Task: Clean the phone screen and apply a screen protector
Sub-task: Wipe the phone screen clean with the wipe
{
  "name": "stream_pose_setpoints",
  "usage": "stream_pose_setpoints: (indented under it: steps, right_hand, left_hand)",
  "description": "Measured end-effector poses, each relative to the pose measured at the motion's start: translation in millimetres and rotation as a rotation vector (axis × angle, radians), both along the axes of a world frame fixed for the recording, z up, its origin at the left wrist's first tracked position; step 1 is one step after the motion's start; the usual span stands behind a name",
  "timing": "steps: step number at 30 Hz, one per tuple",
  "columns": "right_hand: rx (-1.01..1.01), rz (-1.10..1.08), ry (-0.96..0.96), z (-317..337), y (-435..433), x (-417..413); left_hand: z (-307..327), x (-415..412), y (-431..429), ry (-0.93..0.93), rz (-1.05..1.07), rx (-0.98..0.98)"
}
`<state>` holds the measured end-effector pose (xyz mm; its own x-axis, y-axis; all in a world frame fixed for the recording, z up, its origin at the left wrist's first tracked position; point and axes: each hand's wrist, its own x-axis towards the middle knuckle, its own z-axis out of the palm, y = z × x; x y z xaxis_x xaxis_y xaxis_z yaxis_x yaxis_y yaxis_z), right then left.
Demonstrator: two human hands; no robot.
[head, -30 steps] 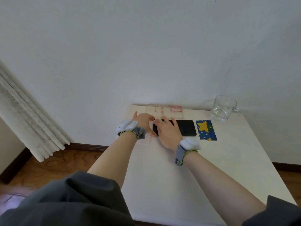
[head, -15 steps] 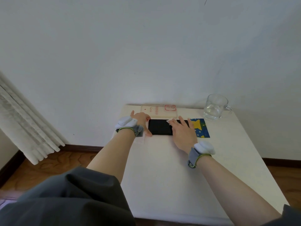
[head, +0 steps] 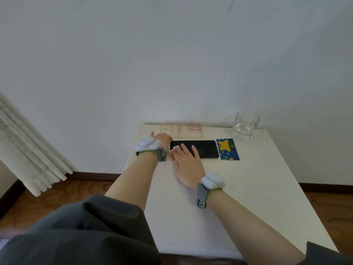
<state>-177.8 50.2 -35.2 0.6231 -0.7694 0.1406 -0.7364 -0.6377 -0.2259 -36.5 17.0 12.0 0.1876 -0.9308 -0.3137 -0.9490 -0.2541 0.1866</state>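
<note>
**Wiping the Screen: Left End of the Phone**

Nearest the camera, both bare forearms reach forward over the white table [head: 238, 207], each with a grey wrist strap carrying a white unit. The right hand [head: 188, 163] lies palm down, fingers loosely spread and extended, with the fingertips [head: 183, 147] pressing a small white wipe [head: 176, 148] flat against the left end of the phone [head: 202, 149]. The wrist is low, close to the table surface, and the forearm angles in from the right.

The left hand [head: 162, 139] rests at the phone's left short edge, apparently bracing it; its fingers are mostly hidden behind the wrist unit, so their spread cannot be determined.

The phone lies face up, long side parallel to the table's far edge, towards the far left corner. Just beside its right end lies a blue packet [head: 227, 149] with a yellow star. Beyond the phone, a pale phone case [head: 181, 131] sits against the far edge, and a glass mug [head: 244, 125] with some water stands near the far right corner.

Recommended technique: keep the brace firm so the phone does not slide, apply even light pressure, work in overlapping strokes from one end to the other, and include the corners. Keep bare fingertips off the glass.
</note>
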Motion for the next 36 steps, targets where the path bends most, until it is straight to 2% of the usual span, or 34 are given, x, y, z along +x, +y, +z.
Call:
stream_pose_setpoints:
  steps: [4, 12, 14, 18, 22, 26, 29, 36]
  right_hand:
    - [-0.03, -0.046, 0.057, 1, -7, -20]
    - [0.045, -0.371, 0.182, 10, -27, -78]
    - [0.028, -0.353, 0.149, 8, -23, -67]
    - [-0.002, -0.135, 0.037, 4, -2, -24]
    - [0.005, -0.01, 0.062, 3, 7, -8]
    - [-0.039, -0.088, 0.107, 10, 2, -40]
    - [0.0, -0.179, 0.186, 17, -8, -70]
    - [0.007, -0.315, 0.161, 11, -16, -104]
  left_hand:
    - [0, 2, 2, 0.034, -0.005, -0.017]
    - [-2, -1, 2, 0.056, 0.006, 0.002]
    - [1, -2, 2, 0.037, 0.001, 0.014]
    - [-2, -1, 1, 0.045, -0.004, 0.004]
    - [-10, 1, 0, 0.027, 0.022, -0.052]
    - [-1, 0, 6, 0.052, 0.008, -0.034]
    - [-2, 1, 7, 0.056, 0.016, -0.008]
    - [-4, 1, 7, 0.078, 0.026, -0.038]
